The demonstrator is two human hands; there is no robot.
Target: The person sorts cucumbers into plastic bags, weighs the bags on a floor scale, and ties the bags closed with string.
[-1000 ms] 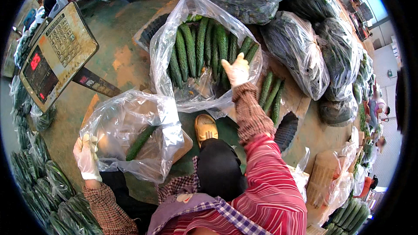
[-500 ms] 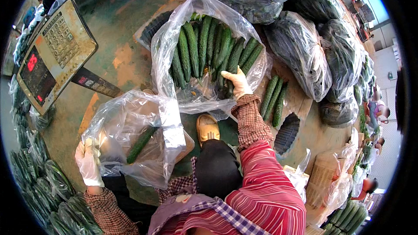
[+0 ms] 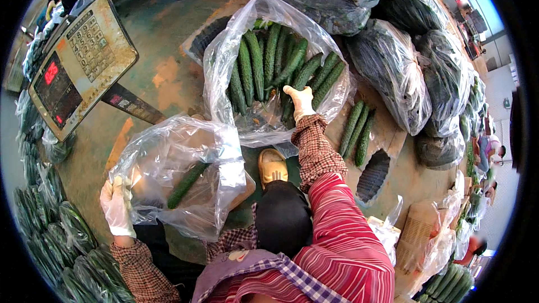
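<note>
In clear light gloves, my left hand (image 3: 117,207) pinches the left edge of a small clear plastic bag (image 3: 216,202). One dark green cucumber (image 3: 187,186) lies in that bag. Beyond it and to the right, a larger clear bag (image 3: 216,87) stands with its mouth spread, holding several cucumbers (image 3: 256,62) side by side. My right hand (image 3: 300,101) is inside this larger bag, its fingers closed round the near end of a cucumber (image 3: 306,73); part of the grip is hidden. Just left of it, another cucumber (image 3: 290,64) slants across its neighbours.
A scale display (image 3: 84,67) with a keypad and red digits stands at the left on a post. Loose cucumbers (image 3: 357,132) lie right of the larger bag. Full plastic bags (image 3: 393,73) crowd the far right, and bagged cucumbers (image 3: 56,230) line the left. My yellow shoe (image 3: 273,167) is between the bags.
A cucumber beside my right hand now tilts across the others, where the row stood straighter before. My right hand has shifted slightly. My left hand keeps its hold on the small bag.
</note>
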